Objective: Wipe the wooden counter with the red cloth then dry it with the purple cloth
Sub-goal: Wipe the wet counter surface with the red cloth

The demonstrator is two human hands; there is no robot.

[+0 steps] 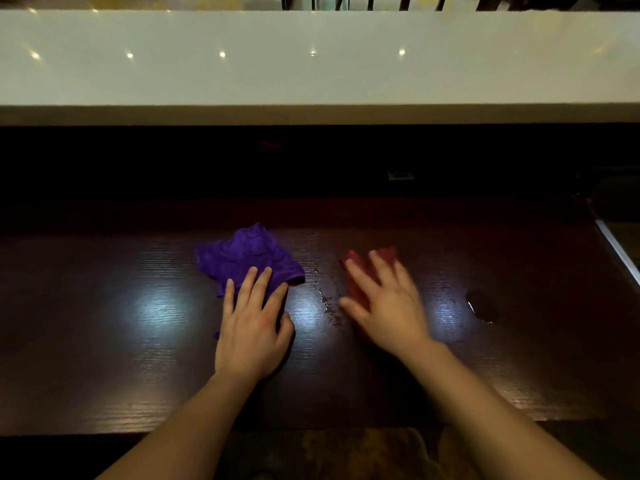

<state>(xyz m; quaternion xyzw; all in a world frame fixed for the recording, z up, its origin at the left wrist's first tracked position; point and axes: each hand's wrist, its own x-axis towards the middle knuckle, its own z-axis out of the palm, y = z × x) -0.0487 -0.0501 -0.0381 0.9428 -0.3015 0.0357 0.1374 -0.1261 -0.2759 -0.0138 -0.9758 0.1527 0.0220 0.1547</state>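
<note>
**Two hands, two cloths on the dark counter**

Two bare arms reach in from the near edge of the counter (104, 341). Each one ends in a flat hand on a cloth.

Left hand (251, 336) lies flat with its fingers (258, 284) spread wide. They press on the near edge of the purple cloth (242, 256). It grips nothing. The purple cloth sits crumpled about halfway along the counter, nearer its far edge than its near edge.

Right hand (384, 308) is also flat and open. It presses down on the red cloth (360, 271), just to the right of the purple one. This hand looks blurry, so my guess is it is wiping.

A thin line of wet drops (327, 303) runs between the two hands. A wet patch (483, 306) shines nearer the right edge.

What could go wrong? The red cloth might slip out from under the open palm, because no fingers curl around it. The purple cloth might soak up the drops too soon, because it lies so close to them. Then it may not dry the wood as well afterwards.

Most of the red cloth is hidden under the hand, and blur smears the part that shows. The back of the counter is very dark under a white ledge (311, 64). A small pale thing there is too dim to name. The counter's left end is cut off.
</note>
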